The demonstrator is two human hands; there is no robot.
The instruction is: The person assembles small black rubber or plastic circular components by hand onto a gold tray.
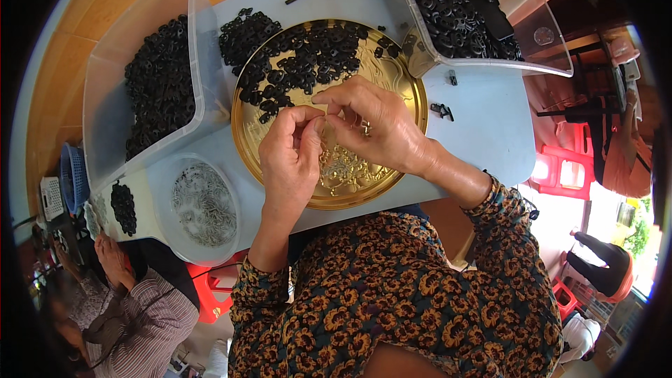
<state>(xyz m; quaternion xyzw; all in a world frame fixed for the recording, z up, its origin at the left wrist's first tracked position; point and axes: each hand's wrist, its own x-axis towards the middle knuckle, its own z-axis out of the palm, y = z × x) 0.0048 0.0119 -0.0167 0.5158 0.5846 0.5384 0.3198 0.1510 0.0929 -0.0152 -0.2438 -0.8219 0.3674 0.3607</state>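
My left hand (292, 150) and my right hand (378, 122) meet above a round gold tray (397, 87). Thumb and forefinger of each hand are pinched together, their tips almost touching. Whatever lies between them is too small or too hidden to name. Many small black plastic pieces (318, 56) with holes cover the far part of the tray. Closer to me, partly behind my right hand, lies a scatter of small shiny metal pieces (343, 171).
Left of the tray stands a clear bin (199, 63) of black pieces; another clear bin (483, 63) is at far right. A heap of black pieces (245, 31) lies behind the tray. A round tub holds metal pieces (203, 203). Another person's hands (112, 259) are at lower left.
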